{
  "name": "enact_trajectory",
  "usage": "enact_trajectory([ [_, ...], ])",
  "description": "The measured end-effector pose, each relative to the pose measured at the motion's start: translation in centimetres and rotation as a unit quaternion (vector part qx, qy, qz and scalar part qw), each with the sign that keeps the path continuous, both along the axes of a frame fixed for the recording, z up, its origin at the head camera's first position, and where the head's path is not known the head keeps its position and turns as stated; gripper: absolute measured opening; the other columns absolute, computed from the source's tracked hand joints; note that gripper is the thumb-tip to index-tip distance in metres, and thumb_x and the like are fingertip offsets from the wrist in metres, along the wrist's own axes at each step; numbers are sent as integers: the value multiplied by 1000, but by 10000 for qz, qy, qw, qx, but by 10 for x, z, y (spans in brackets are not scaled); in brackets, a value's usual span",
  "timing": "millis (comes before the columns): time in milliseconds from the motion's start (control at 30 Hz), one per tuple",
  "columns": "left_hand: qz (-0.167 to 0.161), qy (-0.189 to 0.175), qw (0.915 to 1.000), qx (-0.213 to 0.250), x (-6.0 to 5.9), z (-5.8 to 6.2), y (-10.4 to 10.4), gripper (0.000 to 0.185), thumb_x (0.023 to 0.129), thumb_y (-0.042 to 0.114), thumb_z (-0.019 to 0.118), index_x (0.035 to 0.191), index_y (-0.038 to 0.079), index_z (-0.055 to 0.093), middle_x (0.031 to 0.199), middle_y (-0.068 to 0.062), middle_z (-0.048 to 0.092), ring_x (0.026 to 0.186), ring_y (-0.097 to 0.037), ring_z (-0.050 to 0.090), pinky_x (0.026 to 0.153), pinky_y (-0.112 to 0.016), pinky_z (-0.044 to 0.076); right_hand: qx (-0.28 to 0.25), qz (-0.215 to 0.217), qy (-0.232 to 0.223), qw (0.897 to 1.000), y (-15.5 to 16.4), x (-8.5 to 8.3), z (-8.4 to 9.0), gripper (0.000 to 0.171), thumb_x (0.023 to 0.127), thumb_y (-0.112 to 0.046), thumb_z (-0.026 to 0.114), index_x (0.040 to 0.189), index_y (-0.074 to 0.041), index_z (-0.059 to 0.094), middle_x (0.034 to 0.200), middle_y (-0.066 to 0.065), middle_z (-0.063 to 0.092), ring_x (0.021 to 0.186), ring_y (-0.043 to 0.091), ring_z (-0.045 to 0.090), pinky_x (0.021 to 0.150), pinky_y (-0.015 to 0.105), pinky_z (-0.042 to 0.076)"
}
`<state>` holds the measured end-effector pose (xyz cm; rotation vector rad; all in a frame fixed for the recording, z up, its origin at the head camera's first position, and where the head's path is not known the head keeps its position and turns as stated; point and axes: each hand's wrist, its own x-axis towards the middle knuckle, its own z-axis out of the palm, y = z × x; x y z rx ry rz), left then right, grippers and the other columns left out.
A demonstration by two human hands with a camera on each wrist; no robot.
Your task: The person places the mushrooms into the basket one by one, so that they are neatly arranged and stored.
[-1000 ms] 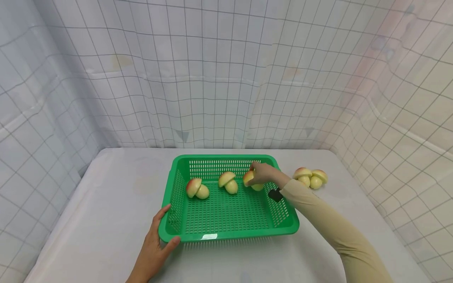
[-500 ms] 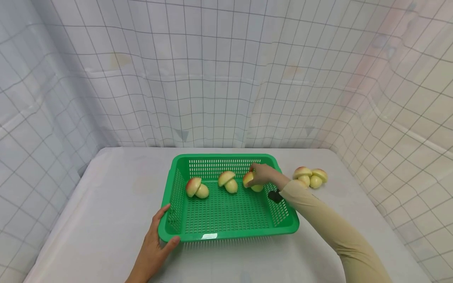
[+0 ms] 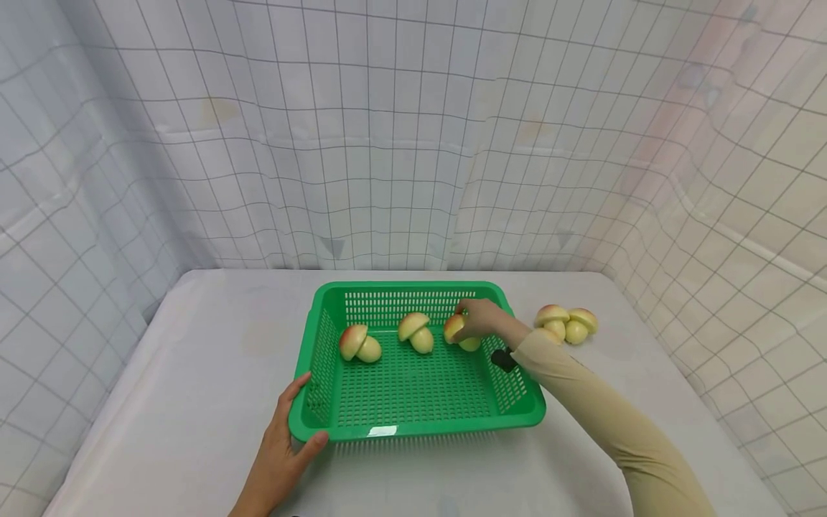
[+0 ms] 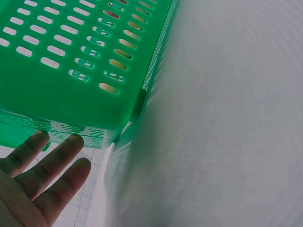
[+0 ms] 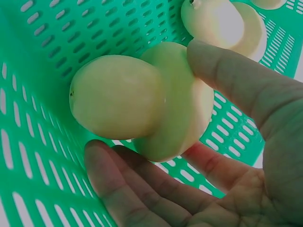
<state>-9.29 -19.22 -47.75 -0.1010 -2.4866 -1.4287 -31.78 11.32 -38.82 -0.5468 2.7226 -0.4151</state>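
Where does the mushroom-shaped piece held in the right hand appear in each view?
Head: mushroom-shaped piece, right of centre, partly covered by the right hand.
Left wrist: not identifiable; yellowish patches show through the green basket.
Right wrist: stem left of centre, cap just right of centre.
Shared landmark: that basket, in all three.

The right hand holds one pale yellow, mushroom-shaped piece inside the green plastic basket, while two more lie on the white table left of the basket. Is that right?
No: the head view shows the two pale yellow, mushroom-shaped pieces on the white table right of the green plastic basket. The right hand does hold a third piece inside.
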Motion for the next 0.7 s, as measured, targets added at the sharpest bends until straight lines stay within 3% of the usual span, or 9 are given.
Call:
enact_trajectory([
  [433,-68,64,9999,113,-1,-1,-1,81,86,18,67,149,34,20,149,-12,27,131,-31,30,94,-58,33,74,42,87,9999,-1,2,1,59,78,-32,78,124,-1,56,112,14,61,101,30,57,79,41,48],
  [700,-67,97,9999,123,-1,-2,-1,81,86,18,67,149,34,20,149,-13,27,132,-33,29,94,-59,32,-155,159,206,9995,9,10,22,63,85,-33,71,132,3,50,126,21,54,114,36,51,90,46,44],
])
